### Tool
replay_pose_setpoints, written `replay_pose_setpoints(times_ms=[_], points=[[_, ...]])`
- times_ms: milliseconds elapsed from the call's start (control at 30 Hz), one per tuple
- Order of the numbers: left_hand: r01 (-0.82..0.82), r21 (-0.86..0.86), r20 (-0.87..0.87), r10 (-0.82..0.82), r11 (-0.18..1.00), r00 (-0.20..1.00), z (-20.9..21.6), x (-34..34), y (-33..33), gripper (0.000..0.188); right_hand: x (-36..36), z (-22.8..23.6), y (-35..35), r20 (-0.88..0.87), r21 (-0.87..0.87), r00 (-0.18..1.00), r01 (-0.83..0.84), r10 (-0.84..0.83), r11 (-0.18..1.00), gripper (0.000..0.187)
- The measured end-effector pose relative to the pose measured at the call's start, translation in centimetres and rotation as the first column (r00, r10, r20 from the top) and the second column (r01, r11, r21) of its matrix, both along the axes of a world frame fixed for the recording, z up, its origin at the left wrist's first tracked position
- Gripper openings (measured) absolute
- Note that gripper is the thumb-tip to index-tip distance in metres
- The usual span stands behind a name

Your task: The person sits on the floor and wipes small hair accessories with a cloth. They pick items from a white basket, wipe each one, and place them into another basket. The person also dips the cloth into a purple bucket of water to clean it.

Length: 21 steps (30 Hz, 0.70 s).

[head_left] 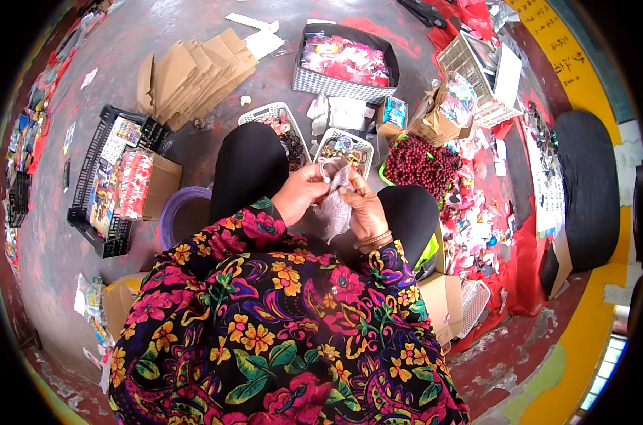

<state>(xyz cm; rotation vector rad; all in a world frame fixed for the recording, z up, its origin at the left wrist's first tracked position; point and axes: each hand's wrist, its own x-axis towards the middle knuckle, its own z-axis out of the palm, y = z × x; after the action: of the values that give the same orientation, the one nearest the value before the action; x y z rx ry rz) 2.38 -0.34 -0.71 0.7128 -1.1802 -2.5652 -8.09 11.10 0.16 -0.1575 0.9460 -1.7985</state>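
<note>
A small, soft-looking piece of dusky mauve-grey cloth [333, 214] hangs in folds between a seated person's knees, its surface slightly fuzzy. The left hand [300, 194] and right hand [366, 211] both pinch its gathered far end, fingertips close together; the right wrist wears a bracelet [375, 239]. The fingers cover part of the cloth, so its full shape and kind cannot be told. Just beyond, a white basket [367, 160] holds small items too jumbled to identify; the left knee [247, 166] partly hides another white basket [270, 108].
</note>
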Motion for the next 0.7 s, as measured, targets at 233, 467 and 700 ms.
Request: replay_pose_setpoints(times_ms=[233,467,700], points=[[0.039,-0.066,0.051,-0.036,0.997,0.998,0.0,0.0,1.2,0.010,-0.1,-1.8,0.1,-0.223,0.114,0.959,0.206,-0.177,0.972,0.012],[0.026,-0.045,-0.044,-0.028,0.999,0.999,-0.5,0.0,0.7,0.009,-0.8,-3.2,0.0,-0.556,0.185,0.814,0.316,-0.166,0.931,0.009],[0.145,-0.237,0.112,-0.121,0.961,0.986,1.1,1.3,-2.1,0.008,-2.6,0.3,1.0,0.000,-0.126,0.993,0.117,-0.117,0.985,0.031]])
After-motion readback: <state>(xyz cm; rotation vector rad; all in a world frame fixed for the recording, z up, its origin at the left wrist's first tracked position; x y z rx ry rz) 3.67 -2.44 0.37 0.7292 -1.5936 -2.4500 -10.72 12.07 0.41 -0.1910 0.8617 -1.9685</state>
